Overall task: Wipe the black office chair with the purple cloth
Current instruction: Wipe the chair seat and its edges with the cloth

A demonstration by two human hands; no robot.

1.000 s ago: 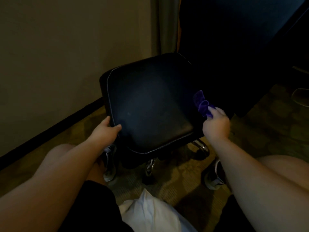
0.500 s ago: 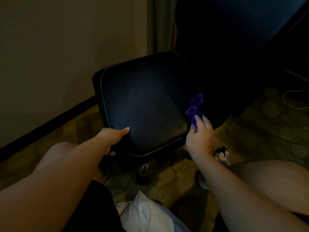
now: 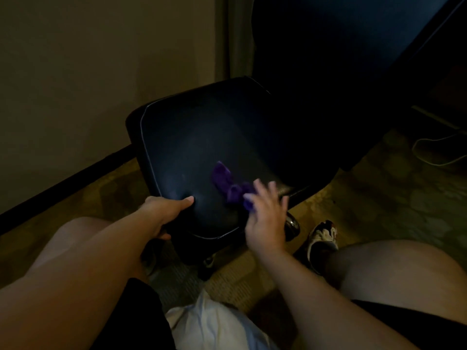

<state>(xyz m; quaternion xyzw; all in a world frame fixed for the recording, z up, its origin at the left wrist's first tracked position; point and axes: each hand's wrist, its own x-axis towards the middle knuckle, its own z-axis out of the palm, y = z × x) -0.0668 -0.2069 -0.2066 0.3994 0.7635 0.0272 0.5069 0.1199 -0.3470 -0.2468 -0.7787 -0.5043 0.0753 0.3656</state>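
The black office chair (image 3: 202, 137) stands in front of me, its padded seat with pale piping facing up and its tall backrest dark at the right. My left hand (image 3: 164, 210) grips the seat's near left edge, thumb pressed on top. My right hand (image 3: 265, 215) holds the crumpled purple cloth (image 3: 227, 183) against the near middle of the seat. The fingers are blurred with motion. The chair's base is mostly hidden under the seat.
A beige wall with a dark baseboard (image 3: 63, 183) runs along the left. Patterned carpet (image 3: 379, 198) covers the floor. My bare knees and a sneaker (image 3: 323, 236) sit close to the chair. A pale cable (image 3: 439, 150) lies at the right. A white garment (image 3: 214, 324) lies in my lap.
My right hand has swept the purple cloth leftward from the seat's right edge onto the near middle. The left hand has shifted along the front edge and keeps its grip.
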